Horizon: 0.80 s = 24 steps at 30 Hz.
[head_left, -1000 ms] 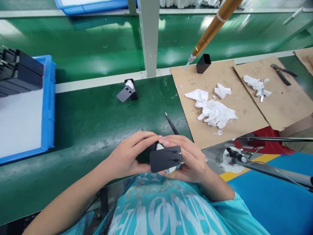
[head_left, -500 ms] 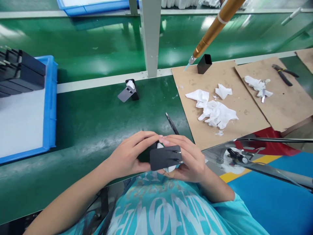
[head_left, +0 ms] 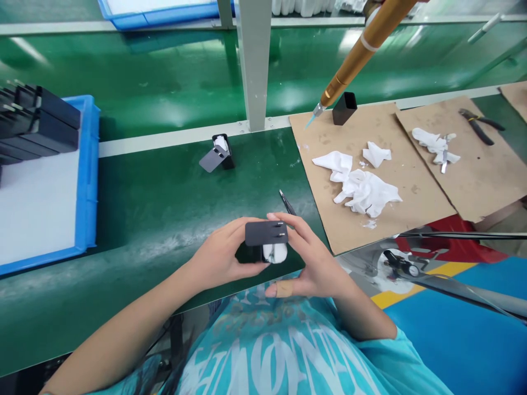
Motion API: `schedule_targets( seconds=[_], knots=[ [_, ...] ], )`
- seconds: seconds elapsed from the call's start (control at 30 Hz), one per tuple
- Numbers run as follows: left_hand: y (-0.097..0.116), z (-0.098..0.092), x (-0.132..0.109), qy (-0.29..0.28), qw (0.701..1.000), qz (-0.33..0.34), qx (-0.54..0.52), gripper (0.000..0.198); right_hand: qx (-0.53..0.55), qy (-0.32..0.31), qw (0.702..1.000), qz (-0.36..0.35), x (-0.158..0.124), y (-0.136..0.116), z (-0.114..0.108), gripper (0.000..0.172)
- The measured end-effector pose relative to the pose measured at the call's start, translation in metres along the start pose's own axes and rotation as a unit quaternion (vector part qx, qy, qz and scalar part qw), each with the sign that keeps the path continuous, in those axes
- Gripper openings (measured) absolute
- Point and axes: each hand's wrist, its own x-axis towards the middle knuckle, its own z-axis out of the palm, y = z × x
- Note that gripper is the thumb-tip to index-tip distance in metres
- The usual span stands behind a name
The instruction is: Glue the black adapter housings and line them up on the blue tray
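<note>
My left hand (head_left: 224, 253) is wrapped round a black power adapter case, mostly hidden by the fingers. White material (head_left: 275, 253) shows in its open end. The case's black end plate (head_left: 263, 233), with two metal plug prongs, is swung up out of place above that end. My right hand (head_left: 307, 258) is beside it with thumb and fingers spread apart; its fingertips touch the plate's right edge, and a tan strip wraps the thumb. Just beyond the hands lie black tweezers (head_left: 287, 202). Farther off stands a second black adapter case (head_left: 228, 154) with its end plate (head_left: 212, 159) hanging open.
A blue tray (head_left: 88, 181) at left carries several black adapters (head_left: 53, 126). At right, a cardboard sheet (head_left: 317, 181) bears white cloths (head_left: 366, 189) and an empty black case (head_left: 344, 108). A gold-coloured dispenser (head_left: 349, 63) hangs above it. Pliers (head_left: 477, 125) lie farther right.
The adapter in my left hand has tilted, and its plate has moved up and slightly left. My right hand has spread, its thumb coming away from the adapter.
</note>
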Motion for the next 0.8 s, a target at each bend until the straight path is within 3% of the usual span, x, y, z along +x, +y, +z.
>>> schedule_targets(
  seconds=[0.07, 0.17, 0.3, 0.5, 0.67, 0.8],
  knots=[
    [-0.002, 0.002, 0.002, -0.001, 1.0, -0.019, -0.003, 0.052, 0.044, 0.0, 0.998, 0.039, 0.0, 0.005, 0.001, 0.093],
    [-0.002, 0.005, 0.005, -0.002, 0.999, -0.028, -0.03, 0.051, 0.096, 0.045, 0.991, 0.083, 0.003, 0.011, 0.008, 0.071],
    [-0.005, 0.005, 0.007, -0.032, 0.995, -0.063, -0.074, 0.05, 0.061, 0.066, 0.992, 0.084, 0.006, 0.011, 0.018, 0.054],
    [-0.011, -0.007, 0.006, -0.114, 0.983, -0.068, -0.13, 0.076, 0.034, 0.073, 0.995, 0.056, 0.009, 0.007, 0.016, 0.061],
    [-0.006, -0.004, 0.006, -0.075, 0.987, -0.08, -0.119, 0.054, 0.005, 0.084, 0.996, -0.02, 0.025, 0.008, 0.01, 0.04],
    [-0.006, 0.005, 0.005, -0.048, 0.98, -0.117, -0.155, 0.055, 0.08, 0.098, 0.989, 0.075, 0.028, 0.015, 0.009, 0.028]
  ],
)
